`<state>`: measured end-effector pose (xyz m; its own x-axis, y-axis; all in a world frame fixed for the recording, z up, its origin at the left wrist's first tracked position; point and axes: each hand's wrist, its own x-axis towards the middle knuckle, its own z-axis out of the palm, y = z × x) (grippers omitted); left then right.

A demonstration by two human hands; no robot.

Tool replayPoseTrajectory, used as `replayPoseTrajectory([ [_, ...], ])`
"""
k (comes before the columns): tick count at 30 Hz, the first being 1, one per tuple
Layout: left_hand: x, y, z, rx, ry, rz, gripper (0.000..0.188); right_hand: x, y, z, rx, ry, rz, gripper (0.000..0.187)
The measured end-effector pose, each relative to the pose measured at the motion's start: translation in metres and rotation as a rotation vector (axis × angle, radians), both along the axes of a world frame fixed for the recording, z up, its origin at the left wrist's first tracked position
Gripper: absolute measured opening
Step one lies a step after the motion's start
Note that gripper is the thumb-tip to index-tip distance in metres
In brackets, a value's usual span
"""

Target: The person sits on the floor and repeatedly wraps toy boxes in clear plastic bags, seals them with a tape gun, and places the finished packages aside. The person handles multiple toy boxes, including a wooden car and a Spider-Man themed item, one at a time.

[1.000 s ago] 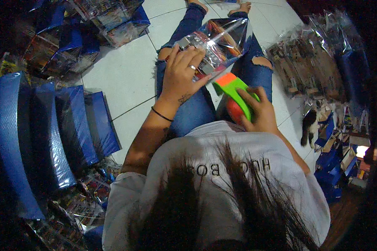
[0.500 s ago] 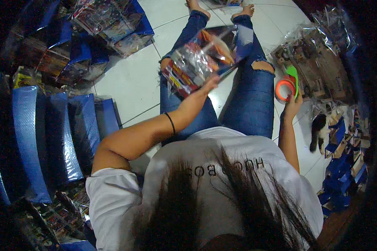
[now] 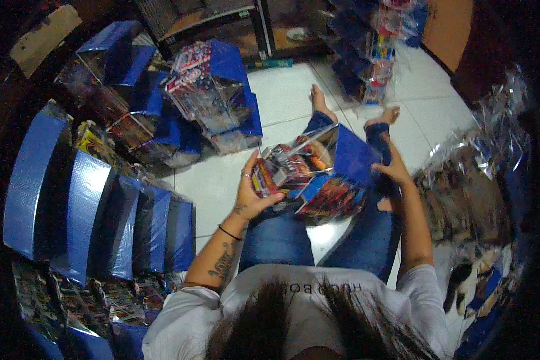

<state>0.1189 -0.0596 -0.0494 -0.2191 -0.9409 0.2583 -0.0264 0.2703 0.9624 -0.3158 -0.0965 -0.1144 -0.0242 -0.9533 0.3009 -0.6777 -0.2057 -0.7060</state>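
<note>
A toy box [image 3: 327, 180] with a clear plastic window, blue card sides and red and orange print lies tilted above my thighs. My left hand [image 3: 255, 191] grips its left end, thumb on the near edge and fingers along the outer side. At the other end my right hand [image 3: 396, 169] holds the blue side, its thumb against the card; the other fingers are partly hidden. What is inside the box is hard to make out.
Similar blue boxes [image 3: 90, 186] stand in a row at my left. More stacked boxes [image 3: 207, 96] rise at the far left, others [image 3: 372, 66] beyond my feet. Plastic-wrapped brown packages [image 3: 462, 204] lie at right. A black and white animal [image 3: 459, 282] shows beside them.
My right hand has let go of the orange tape roll with its green piece and moved in to the box. The box has turned and come lower. The view has tilted up.
</note>
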Motion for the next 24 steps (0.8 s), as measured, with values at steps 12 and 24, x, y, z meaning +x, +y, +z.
replayPoseTrajectory([
  [12,-0.038,-0.186,0.228,-0.279,-0.311,-0.164,0.119,0.067,0.044,0.008,0.422,-1.249,0.284,0.071],
  [24,0.147,-0.174,0.193,-0.273,0.345,0.21,0.071,0.294,-0.203,0.256,0.303,-1.327,0.615,0.055],
])
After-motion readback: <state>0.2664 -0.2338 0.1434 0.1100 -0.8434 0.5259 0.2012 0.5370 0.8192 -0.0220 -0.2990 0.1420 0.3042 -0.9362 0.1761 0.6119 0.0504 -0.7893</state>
